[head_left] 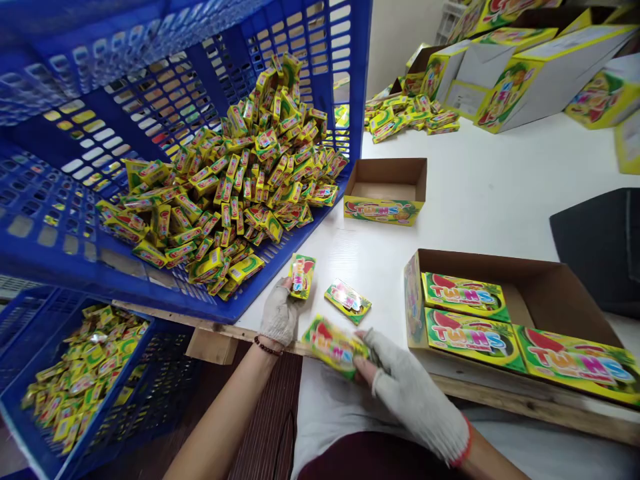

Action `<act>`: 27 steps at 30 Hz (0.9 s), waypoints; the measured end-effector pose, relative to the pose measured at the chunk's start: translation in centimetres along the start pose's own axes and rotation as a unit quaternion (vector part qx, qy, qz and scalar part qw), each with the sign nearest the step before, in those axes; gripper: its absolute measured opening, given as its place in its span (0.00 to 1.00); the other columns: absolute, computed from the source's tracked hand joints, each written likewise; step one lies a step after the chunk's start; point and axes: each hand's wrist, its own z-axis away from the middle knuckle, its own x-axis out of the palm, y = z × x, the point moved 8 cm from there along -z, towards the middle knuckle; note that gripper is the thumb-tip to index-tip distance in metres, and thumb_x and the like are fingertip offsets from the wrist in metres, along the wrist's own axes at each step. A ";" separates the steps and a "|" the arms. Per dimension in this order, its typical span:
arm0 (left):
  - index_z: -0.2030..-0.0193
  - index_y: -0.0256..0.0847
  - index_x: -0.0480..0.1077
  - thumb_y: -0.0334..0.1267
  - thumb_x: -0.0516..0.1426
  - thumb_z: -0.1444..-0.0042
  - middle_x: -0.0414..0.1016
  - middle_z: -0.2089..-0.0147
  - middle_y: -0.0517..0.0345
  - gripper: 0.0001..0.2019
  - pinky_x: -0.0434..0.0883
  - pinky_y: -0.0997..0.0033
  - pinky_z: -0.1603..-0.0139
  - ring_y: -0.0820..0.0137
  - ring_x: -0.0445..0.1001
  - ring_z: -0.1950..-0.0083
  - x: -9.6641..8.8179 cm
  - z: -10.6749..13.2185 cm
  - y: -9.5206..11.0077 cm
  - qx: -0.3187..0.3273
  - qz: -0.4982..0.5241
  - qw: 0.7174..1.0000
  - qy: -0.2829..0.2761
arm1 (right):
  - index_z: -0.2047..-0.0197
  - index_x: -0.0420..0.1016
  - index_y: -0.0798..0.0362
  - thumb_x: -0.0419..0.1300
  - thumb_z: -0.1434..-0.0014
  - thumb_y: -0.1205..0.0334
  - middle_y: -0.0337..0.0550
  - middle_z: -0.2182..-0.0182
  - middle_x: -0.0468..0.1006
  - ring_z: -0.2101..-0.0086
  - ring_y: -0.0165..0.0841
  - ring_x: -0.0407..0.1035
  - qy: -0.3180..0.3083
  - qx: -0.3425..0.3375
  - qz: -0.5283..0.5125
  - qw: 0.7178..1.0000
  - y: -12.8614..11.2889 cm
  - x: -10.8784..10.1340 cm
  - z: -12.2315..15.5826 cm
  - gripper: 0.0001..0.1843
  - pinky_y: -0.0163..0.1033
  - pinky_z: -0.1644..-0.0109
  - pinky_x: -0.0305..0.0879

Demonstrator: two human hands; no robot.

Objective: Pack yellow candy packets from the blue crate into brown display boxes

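Right hand [410, 388] pinches one Twins box [330, 343], left hand [280, 319] holds a second box [304, 275]; gentle pressure should prevent dents.

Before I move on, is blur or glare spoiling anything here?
In the head view, motion blur smears the pack in the right hand; glare whitens part of the loose pack; the large crate looks stretched at upper left; boxed packs read legibly.

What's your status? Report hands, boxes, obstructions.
Left hand holding Twins box; right hand holding second Twins box, blurred; loose Twins box on white tabletop, apparently blocking neither hand.
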 end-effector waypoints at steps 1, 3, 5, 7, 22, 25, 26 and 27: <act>0.60 0.37 0.73 0.37 0.63 0.44 0.80 0.59 0.53 0.07 0.77 0.73 0.60 0.69 0.79 0.59 -0.4 0.1 0.3 0.008 0.014 1.000 0.016 | 0.48 0.69 0.53 0.50 0.37 0.52 0.46 0.61 0.81 0.66 0.37 0.75 0.037 0.012 -0.025 0.999 0.1 -0.9 -1.0 0.20 0.39 0.61 0.69; 0.58 0.37 0.74 0.34 0.60 0.43 0.81 0.57 0.52 0.06 0.78 0.70 0.58 0.68 0.79 0.58 -0.9 0.6 0.6 0.012 0.035 0.998 0.043 | 0.43 0.66 0.54 0.49 0.37 0.51 0.46 0.63 0.80 0.66 0.38 0.75 0.082 0.045 -0.019 0.995 0.7 -2.1 -3.1 0.24 0.40 0.61 0.68; 0.57 0.36 0.74 0.32 0.60 0.44 0.81 0.57 0.51 0.08 0.78 0.68 0.58 0.67 0.79 0.58 -0.9 1.7 0.5 -0.013 0.029 0.999 0.043 | 0.42 0.66 0.55 0.50 0.38 0.53 0.44 0.67 0.79 0.68 0.39 0.74 0.106 0.091 0.045 0.989 1.6 -2.6 -4.4 0.24 0.41 0.63 0.67; 0.56 0.37 0.73 0.32 0.62 0.46 0.80 0.55 0.51 0.11 0.79 0.66 0.57 0.66 0.79 0.57 -0.1 3.2 0.1 -0.044 -0.001 0.999 0.015 | 0.39 0.64 0.56 0.52 0.39 0.55 0.43 0.70 0.78 0.70 0.39 0.73 0.142 0.110 0.109 0.978 1.9 -2.9 -4.7 0.27 0.41 0.66 0.64; 0.49 0.44 0.61 0.55 0.68 0.54 0.73 0.56 0.55 0.31 0.75 0.68 0.64 0.68 0.78 0.63 0.4 6.2 -2.7 -0.095 -0.163 0.982 0.019 | 0.55 0.73 0.56 0.54 0.38 0.63 0.54 0.53 0.75 0.53 0.42 0.70 0.099 0.039 0.236 0.966 -2.7 -3.1 -6.9 0.11 0.43 0.49 0.63; 0.48 0.46 0.61 0.52 0.69 0.53 0.73 0.48 0.52 0.30 0.76 0.68 0.58 0.67 0.78 0.57 3.1 6.7 -3.9 -0.124 -0.088 0.987 -0.052 | 0.51 0.72 0.58 0.56 0.37 0.61 0.56 0.52 0.75 0.52 0.42 0.70 0.067 0.086 0.248 0.963 -1.8 -2.4 -7.7 0.13 0.42 0.51 0.63; 0.49 0.46 0.63 0.52 0.68 0.52 0.73 0.47 0.52 0.28 0.76 0.68 0.56 0.67 0.78 0.55 4.1 7.1 -4.3 -0.124 -0.073 0.987 -0.078 | 0.49 0.71 0.57 0.56 0.37 0.61 0.55 0.52 0.76 0.53 0.41 0.71 0.062 0.089 0.228 0.968 -1.5 -2.1 -7.7 0.15 0.41 0.52 0.63; 0.49 0.46 0.64 0.52 0.67 0.50 0.74 0.47 0.52 0.27 0.75 0.68 0.55 0.67 0.78 0.54 4.9 7.5 -4.8 -0.123 -0.060 0.986 -0.097 | 0.46 0.70 0.57 0.55 0.37 0.62 0.54 0.51 0.76 0.54 0.40 0.72 0.062 0.083 0.208 0.972 -1.4 -2.0 -7.7 0.17 0.41 0.53 0.64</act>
